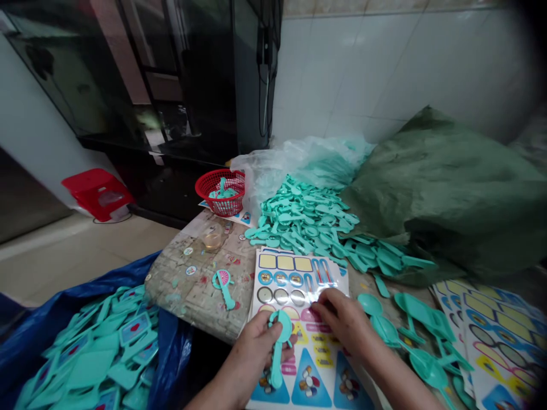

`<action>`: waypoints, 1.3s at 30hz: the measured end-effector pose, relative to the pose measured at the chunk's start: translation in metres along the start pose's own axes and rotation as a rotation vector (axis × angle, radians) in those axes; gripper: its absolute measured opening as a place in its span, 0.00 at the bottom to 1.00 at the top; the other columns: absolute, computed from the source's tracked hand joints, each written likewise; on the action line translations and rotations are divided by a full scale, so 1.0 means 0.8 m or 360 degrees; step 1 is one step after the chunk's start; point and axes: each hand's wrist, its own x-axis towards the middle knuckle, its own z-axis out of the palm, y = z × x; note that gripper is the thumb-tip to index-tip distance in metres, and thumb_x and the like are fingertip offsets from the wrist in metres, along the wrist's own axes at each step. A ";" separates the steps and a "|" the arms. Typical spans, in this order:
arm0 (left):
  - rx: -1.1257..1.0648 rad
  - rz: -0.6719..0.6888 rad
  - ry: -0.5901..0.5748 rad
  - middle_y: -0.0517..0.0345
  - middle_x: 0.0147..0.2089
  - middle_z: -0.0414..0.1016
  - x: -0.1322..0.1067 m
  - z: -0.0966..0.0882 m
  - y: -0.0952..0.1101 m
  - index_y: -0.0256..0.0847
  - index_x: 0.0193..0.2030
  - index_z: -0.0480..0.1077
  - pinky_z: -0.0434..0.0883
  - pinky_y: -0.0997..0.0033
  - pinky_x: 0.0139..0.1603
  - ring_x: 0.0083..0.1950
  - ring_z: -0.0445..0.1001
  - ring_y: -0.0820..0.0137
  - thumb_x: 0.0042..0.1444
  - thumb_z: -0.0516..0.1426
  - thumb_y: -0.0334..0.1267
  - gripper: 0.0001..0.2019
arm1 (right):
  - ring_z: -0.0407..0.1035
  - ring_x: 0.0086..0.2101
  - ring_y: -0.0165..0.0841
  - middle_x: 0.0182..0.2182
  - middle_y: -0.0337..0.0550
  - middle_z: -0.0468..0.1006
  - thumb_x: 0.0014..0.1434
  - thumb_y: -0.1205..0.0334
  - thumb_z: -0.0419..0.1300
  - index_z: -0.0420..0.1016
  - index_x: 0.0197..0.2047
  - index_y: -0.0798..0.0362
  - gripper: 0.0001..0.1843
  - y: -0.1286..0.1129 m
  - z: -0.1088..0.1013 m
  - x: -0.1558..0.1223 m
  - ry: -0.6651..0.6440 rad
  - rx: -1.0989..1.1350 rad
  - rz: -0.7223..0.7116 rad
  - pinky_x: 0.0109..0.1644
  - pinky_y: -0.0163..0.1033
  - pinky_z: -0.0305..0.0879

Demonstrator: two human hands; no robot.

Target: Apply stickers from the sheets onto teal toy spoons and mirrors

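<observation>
My left hand (260,341) grips a teal plastic toy piece (281,336) with a round head and a long handle, held above the lower part of a sticker sheet (273,313). At the sheet's middle, the fingertips of my right hand (337,316) are pinched together on a pink sticker (311,318); whether its edge has lifted I cannot tell. The sheet tops a stack and carries yellow squares, round faces and blue triangles. Left of it lies a similar toy piece (224,288) with a pink fan-shaped sticker on its head.
Behind the sheets spreads a heap of teal toy pieces (303,213), beside a green sack (453,193). A red basket (220,192) stands at the back left. Teal toys fill a blue bag (171,353) on the left. More sticker sheets (491,336) and toy spoons (429,367) lie right.
</observation>
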 end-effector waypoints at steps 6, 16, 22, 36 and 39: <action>0.0028 0.0018 -0.0034 0.56 0.41 0.73 0.002 -0.001 0.000 0.40 0.42 0.67 0.71 0.64 0.48 0.44 0.76 0.62 0.49 0.61 0.44 0.15 | 0.65 0.26 0.32 0.24 0.38 0.74 0.55 0.55 0.55 0.68 0.26 0.50 0.10 0.012 0.000 -0.004 -0.0023 0.0004 0.0033 0.30 0.35 0.55; 0.0030 0.0007 -0.0021 0.57 0.39 0.74 0.005 -0.003 -0.003 0.40 0.41 0.68 0.70 0.60 0.49 0.42 0.77 0.63 0.48 0.62 0.45 0.16 | 0.59 0.20 0.28 0.17 0.34 0.68 0.48 0.53 0.62 0.66 0.23 0.51 0.13 0.005 -0.005 0.007 -0.0153 0.0128 0.0142 0.23 0.32 0.50; -0.0032 0.0076 -0.0032 0.57 0.40 0.76 0.001 -0.001 -0.005 0.41 0.42 0.69 0.70 0.61 0.49 0.42 0.77 0.64 0.50 0.60 0.43 0.14 | 0.55 0.22 0.27 0.19 0.32 0.61 0.53 0.46 0.57 0.61 0.24 0.50 0.18 -0.011 -0.023 -0.022 -0.0135 0.0795 0.0344 0.25 0.33 0.52; -0.0201 0.0480 -0.0215 0.52 0.49 0.75 -0.028 0.012 0.007 0.42 0.53 0.66 0.66 0.67 0.52 0.50 0.72 0.65 0.57 0.56 0.36 0.16 | 0.56 0.26 0.27 0.23 0.32 0.61 0.54 0.46 0.59 0.60 0.27 0.50 0.18 -0.102 0.011 -0.055 -0.0052 0.1729 0.0496 0.28 0.29 0.57; -0.0101 0.0505 -0.0176 0.53 0.45 0.77 -0.028 0.011 0.002 0.43 0.50 0.68 0.67 0.67 0.50 0.46 0.74 0.66 0.55 0.58 0.37 0.16 | 0.55 0.26 0.27 0.23 0.33 0.61 0.55 0.46 0.58 0.60 0.27 0.50 0.18 -0.104 0.013 -0.056 -0.0018 0.1621 0.0445 0.27 0.29 0.56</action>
